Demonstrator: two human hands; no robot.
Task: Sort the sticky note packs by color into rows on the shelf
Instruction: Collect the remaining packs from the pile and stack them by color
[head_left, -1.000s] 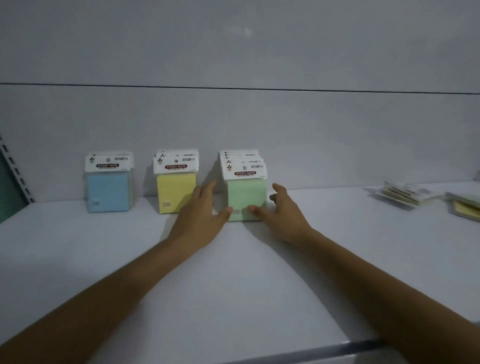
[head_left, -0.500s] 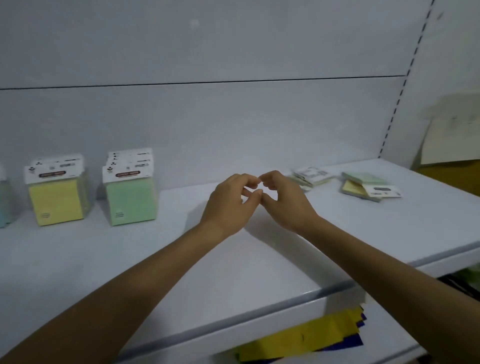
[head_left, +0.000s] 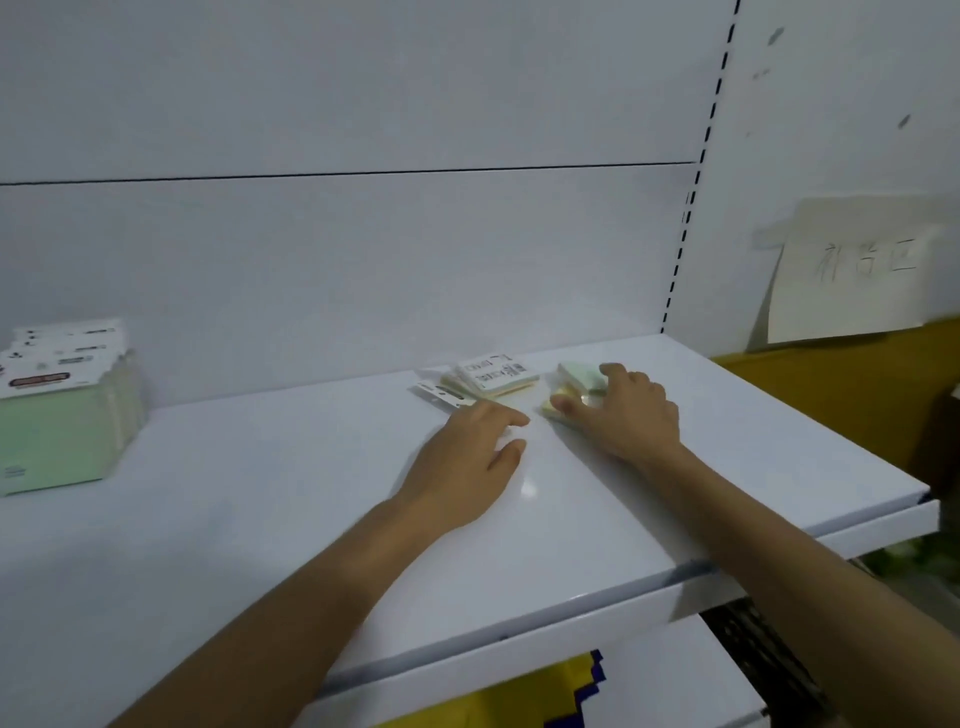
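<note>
While your right hand (head_left: 626, 413) grips a loose green pack (head_left: 581, 375) and your left hand (head_left: 470, 452) rests open, lift it toward the green row (head_left: 57, 415).

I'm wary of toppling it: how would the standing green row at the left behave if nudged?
The green row stands upright on the shelf, packs leaning together, so a nudge from the front probably slides it; from the side, packs may tip. Their thin header cards look floppy.
</note>
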